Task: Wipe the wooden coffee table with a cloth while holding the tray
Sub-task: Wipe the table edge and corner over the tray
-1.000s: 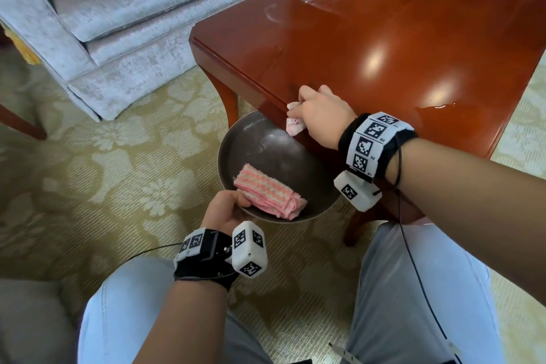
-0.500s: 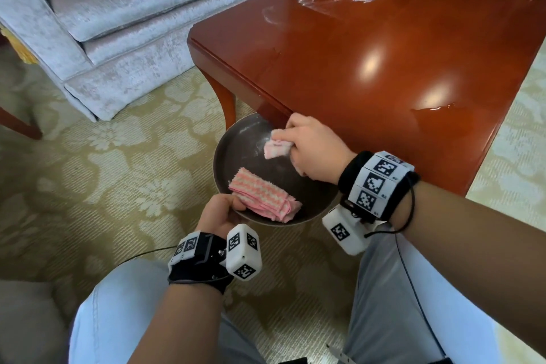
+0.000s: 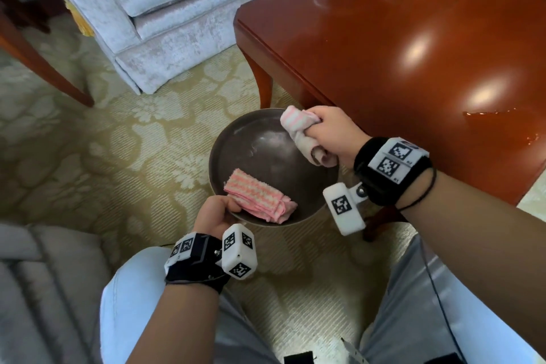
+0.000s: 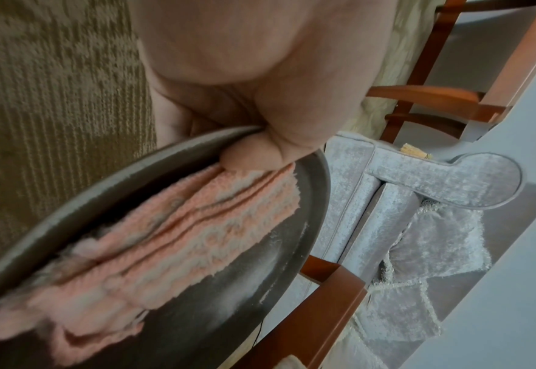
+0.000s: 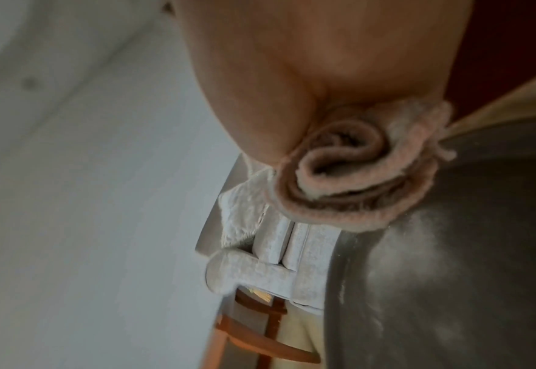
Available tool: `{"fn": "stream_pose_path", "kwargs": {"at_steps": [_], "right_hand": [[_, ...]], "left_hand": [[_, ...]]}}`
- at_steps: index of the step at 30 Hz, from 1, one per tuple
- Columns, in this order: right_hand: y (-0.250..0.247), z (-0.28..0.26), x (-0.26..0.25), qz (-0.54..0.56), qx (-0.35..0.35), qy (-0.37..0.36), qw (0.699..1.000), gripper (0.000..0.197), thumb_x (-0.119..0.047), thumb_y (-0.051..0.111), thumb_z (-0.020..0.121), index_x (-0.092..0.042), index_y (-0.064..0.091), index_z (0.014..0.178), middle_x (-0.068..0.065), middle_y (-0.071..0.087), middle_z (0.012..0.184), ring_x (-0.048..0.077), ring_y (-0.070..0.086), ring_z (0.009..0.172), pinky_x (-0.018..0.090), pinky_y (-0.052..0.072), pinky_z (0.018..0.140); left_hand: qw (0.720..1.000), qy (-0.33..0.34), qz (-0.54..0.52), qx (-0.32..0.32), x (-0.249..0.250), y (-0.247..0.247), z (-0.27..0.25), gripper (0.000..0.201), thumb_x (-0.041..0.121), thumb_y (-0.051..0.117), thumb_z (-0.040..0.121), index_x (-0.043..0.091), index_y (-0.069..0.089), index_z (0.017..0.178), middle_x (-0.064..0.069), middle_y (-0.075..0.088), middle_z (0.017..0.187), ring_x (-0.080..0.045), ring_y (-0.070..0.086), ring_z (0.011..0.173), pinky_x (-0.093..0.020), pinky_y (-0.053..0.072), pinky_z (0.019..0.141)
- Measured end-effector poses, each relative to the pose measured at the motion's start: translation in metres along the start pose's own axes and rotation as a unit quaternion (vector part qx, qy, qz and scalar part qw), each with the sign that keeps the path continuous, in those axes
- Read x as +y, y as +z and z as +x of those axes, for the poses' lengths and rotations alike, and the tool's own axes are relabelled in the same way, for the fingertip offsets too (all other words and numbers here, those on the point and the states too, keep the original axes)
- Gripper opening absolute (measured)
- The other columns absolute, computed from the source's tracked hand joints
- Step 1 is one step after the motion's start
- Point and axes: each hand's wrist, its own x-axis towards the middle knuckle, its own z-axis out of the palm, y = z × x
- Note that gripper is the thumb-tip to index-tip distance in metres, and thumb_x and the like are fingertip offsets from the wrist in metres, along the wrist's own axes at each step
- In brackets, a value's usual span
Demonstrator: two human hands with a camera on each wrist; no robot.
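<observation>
My left hand [image 3: 217, 211] [image 4: 244, 119] grips the near rim of a round dark metal tray [image 3: 254, 142] [image 4: 292, 249] [image 5: 465, 249], held below the table's near-left edge. My thumb presses on a folded pink striped cloth [image 3: 260, 199] [image 4: 172, 237] lying in the tray. My right hand [image 3: 331, 133] [image 5: 308, 75] grips a bunched pale pink cloth [image 3: 301, 133] [image 5: 348, 174] over the tray's far right side. The glossy red-brown wooden coffee table [image 3: 413, 53] stands to the right, with white smears at its far end and a wet patch near its right edge.
A grey velvet sofa [image 3: 165, 9] [image 4: 418, 199] stands beyond the table at the upper left. A wooden chair leg [image 3: 44, 68] shows at far left. Patterned yellow carpet [image 3: 103, 142] covers the floor. My knees in light trousers are below the tray.
My right hand with the bunched cloth has left the table's edge and come over the tray, the cloth now hanging from the fist. The left hand still holds the tray.
</observation>
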Motion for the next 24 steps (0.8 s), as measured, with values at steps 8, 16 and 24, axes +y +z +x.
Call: {"fn": "stream_pose_path", "kwargs": {"at_steps": [8,16,24], "right_hand": [[-0.025,-0.028,-0.097,0.636,-0.27,0.303,0.657,0.037,-0.003,0.013,0.091,-0.014,0.048,0.083,-0.008,0.039,0.078,-0.001,0.036,0.062,0.01,0.031,0.057],[-0.118,-0.082,-0.244,0.644,-0.282,0.296,0.647,0.012,-0.026,0.05,0.099,-0.021,0.053,0.088,-0.019,0.033,0.08,-0.007,0.024,0.062,0.007,0.027,0.049],[-0.193,-0.122,-0.404,0.624,-0.235,0.278,0.691,0.012,-0.026,0.052,0.094,-0.022,0.049,0.083,-0.019,0.032,0.074,-0.005,0.024,0.051,0.007,0.019,0.044]], "left_hand": [[0.998,-0.005,-0.014,0.06,0.051,0.003,-0.099,0.065,-0.008,0.044,0.045,0.005,0.05,0.108,-0.018,0.057,0.121,-0.037,0.057,0.12,-0.047,0.041,0.112],[0.998,-0.011,0.055,0.028,0.14,0.079,-0.236,0.028,-0.004,0.043,0.048,0.013,0.039,0.07,-0.011,0.051,0.083,-0.032,0.052,0.09,-0.041,0.051,0.086],[0.992,0.003,0.121,0.022,0.245,0.159,-0.382,0.039,-0.011,0.024,0.08,0.001,0.046,0.051,-0.013,0.053,0.053,-0.024,0.056,0.038,-0.018,0.046,0.038]]}}
